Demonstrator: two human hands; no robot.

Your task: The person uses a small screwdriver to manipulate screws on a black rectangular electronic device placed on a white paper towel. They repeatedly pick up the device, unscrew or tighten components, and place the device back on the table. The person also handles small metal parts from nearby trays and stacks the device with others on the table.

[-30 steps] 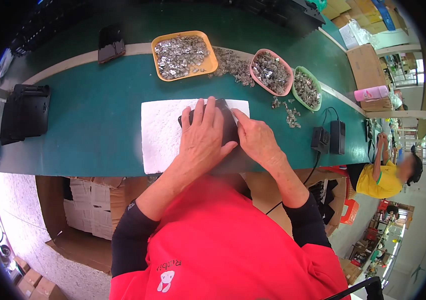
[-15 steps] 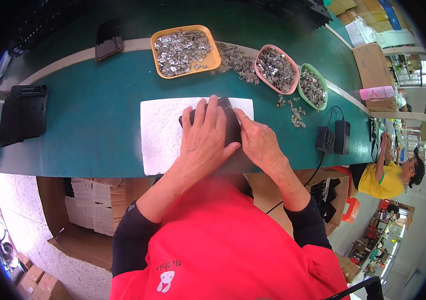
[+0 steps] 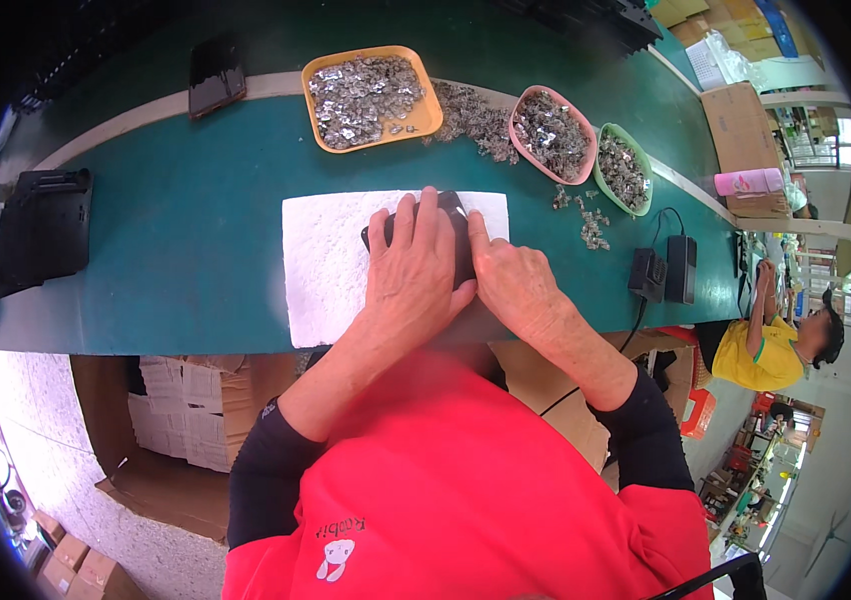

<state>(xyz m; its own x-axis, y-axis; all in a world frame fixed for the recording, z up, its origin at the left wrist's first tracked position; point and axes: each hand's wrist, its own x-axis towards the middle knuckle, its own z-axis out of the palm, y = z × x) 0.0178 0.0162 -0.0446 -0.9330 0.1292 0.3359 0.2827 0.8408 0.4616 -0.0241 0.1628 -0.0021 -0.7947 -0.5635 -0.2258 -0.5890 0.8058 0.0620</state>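
Observation:
A white foam board (image 3: 322,275) lies at the near edge of the green table, with a dark, flat black part (image 3: 463,248) on it. My left hand (image 3: 411,268) rests flat across this part, fingers stretched forward and thumb out to the right, covering much of it. At the part's right edge is my right hand (image 3: 518,285), its index finger extended to the far right corner beside a small pale spot. The other right fingers curl under, and whatever they hold is hidden.
Behind the board stand a yellow tray (image 3: 433,118), a pink basket (image 3: 514,140) and a green basket (image 3: 604,183) of small metal pieces; more lie loose between them. Black adapters (image 3: 682,270) sit at right, a black case (image 3: 44,235) at left. A person in yellow (image 3: 754,350) is farther right.
My right hand has shifted slightly left and nearer, its index fingertip now closer to the black part's corner. My left hand stays pressed on the part.

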